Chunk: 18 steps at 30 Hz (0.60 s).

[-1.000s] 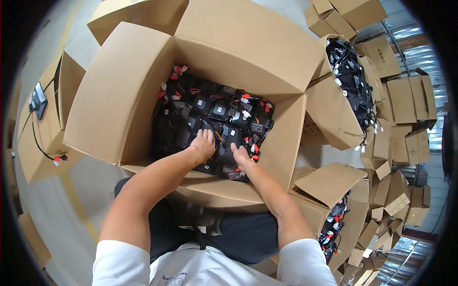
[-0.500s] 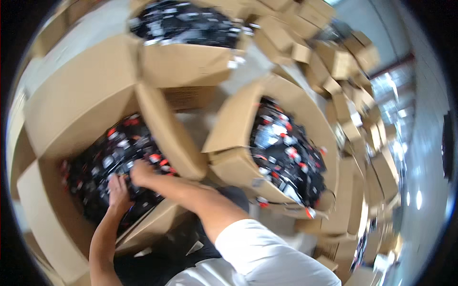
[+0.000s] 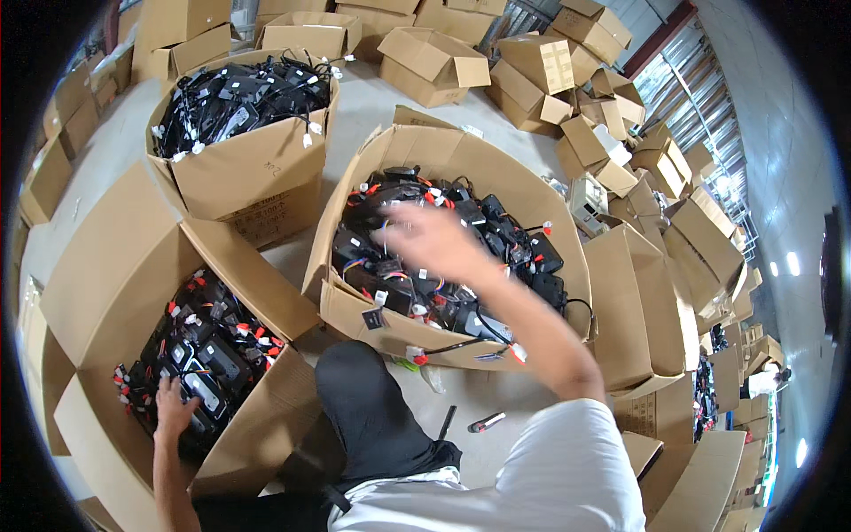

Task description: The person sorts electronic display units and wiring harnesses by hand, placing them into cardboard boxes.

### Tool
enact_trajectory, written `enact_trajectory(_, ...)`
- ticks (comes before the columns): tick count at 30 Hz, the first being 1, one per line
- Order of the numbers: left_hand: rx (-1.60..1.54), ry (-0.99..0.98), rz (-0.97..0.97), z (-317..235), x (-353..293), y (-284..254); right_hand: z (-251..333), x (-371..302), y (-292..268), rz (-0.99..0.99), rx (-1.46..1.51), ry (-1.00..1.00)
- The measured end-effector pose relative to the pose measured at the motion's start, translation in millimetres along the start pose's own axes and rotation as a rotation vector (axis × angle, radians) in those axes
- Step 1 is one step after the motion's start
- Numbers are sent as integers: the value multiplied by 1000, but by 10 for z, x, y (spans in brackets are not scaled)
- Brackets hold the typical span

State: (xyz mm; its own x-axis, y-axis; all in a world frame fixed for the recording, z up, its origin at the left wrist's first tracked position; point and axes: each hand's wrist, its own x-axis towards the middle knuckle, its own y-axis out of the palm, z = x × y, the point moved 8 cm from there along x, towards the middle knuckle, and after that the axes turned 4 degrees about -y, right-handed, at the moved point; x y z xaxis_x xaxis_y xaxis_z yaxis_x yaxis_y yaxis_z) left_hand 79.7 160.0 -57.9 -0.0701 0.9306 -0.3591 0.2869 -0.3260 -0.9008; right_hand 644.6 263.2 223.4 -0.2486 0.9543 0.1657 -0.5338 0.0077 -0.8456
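Observation:
My left hand rests on black plastic units in the left cardboard box, its fingers spread and nothing gripped. Beside its fingertips lies a black unit with a pale, shiny outline. Over the middle cardboard box, my right hand is smeared by motion. A dark blur lies by its fingers; whether they hold it I cannot make out. Black units with cables and red and white connectors fill this box, and similar black units lie in the left one.
A third box behind holds black units with white plugs. An open carton stands at the right, and more cartons are piled beyond. On the floor by my knee lie a red-and-silver tool and a black strip.
My right hand has left the left box and crossed to above the middle box. My left hand stays in the left box, slightly lower and further left in view. The view has shifted.

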Motion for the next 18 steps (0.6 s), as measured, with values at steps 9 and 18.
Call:
enact_trajectory(9,-46,11,-85,10,-444,-441,-3693,-2752,-931,95,-657,986)
enact_trajectory(18,-274,551,-514,-3352,-1065,-1775,-1237,-1106,-1512,-176,54,252)
